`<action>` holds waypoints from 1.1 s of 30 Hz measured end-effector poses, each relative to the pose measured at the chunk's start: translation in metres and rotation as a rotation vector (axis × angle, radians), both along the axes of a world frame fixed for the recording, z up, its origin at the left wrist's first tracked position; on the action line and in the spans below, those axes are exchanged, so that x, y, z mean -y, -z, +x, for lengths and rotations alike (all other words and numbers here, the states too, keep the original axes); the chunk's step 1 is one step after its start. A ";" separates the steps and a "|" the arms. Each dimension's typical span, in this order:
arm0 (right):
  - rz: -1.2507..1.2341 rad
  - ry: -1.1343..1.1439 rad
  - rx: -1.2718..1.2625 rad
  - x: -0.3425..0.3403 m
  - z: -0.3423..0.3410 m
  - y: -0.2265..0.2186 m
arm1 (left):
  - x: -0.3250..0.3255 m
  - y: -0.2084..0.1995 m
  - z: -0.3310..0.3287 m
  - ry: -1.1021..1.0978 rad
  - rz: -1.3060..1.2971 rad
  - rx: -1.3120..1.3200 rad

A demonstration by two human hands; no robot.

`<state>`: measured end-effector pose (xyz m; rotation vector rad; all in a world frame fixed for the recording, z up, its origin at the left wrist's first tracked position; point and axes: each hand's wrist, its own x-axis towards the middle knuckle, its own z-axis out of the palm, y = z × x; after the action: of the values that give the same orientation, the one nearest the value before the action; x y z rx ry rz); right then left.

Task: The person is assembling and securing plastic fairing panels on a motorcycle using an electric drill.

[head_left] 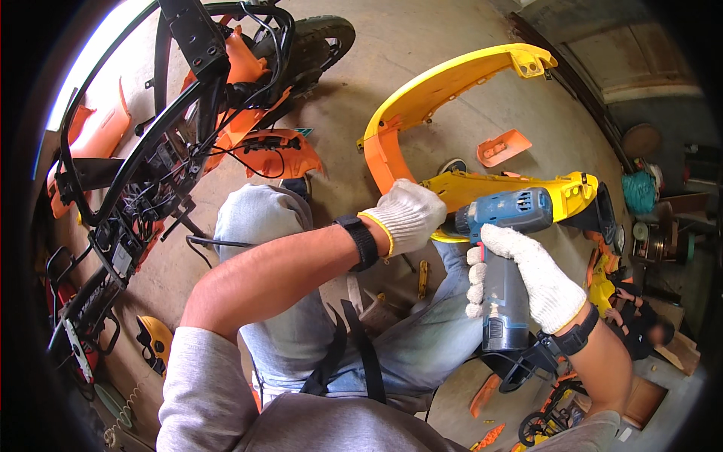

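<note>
My right hand [538, 275], in a white knit glove, is wrapped round the grip of a blue and dark grey cordless drill [520, 209]. The drill's nose points left, toward my left hand [409, 216]. That gloved hand is closed at the near bend of a long curved yellow and orange fairing [388, 151], just in front of the drill chuck. Its fingertips are mostly hidden, as is the drill's tip. The fairing's lower yellow arm [527, 186] runs right, behind the drill, while its upper arm curves away above. My legs in light jeans [407, 346] lie below both hands.
A stripped motorcycle frame [124, 203] with loose wiring stands at the left. Orange body panels [282, 157] lie around it. A small orange piece [503, 148] is on the concrete floor beyond the fairing. Another person [644, 324] sits at the far right, among parts.
</note>
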<state>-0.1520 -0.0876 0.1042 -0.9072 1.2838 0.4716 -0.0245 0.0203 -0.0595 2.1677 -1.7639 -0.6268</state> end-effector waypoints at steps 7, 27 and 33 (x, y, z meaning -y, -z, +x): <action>0.009 0.001 0.015 0.000 0.001 0.000 | -0.001 -0.001 0.002 0.003 0.017 -0.034; -0.044 0.107 0.312 -0.003 -0.029 -0.026 | 0.008 0.006 0.004 -0.056 0.002 0.070; -0.240 0.132 0.546 -0.015 -0.112 -0.035 | 0.012 0.007 0.003 0.025 -0.010 0.119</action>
<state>-0.2645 -0.0724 0.1392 -1.0532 0.8970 -0.0431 -0.0216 0.0087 -0.0668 2.2212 -1.8517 -0.5031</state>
